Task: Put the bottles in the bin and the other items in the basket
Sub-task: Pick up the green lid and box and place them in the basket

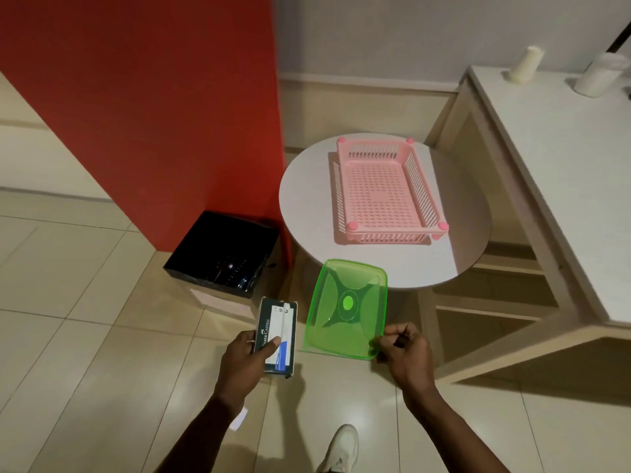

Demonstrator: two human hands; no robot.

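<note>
Presently, two things are held above the tiled floor (85,336), one in each hand. The left hand (244,361) is closed on a dark box (278,336) printed with white lettering, its thumb laid across the white and blue face; the grip is a firm clasp around the near half of the box. The right hand (404,353) is pinched on the near right corner of a clear green lid (348,308), which is tilted with its far edge reaching over the near rim of the round worktop (304,199). On that worktop a pink basket (382,189) is set, with nothing seen inside it. A bin (222,250) lined in black is placed on the floor just left of the worktop, against a red wall (153,97). Something small and shiny is seen at its bottom, too dark to be made out. On the far right counter (563,165), two white cups (526,64) are stood. A white shoe (341,448) is seen at the near edge.
</note>
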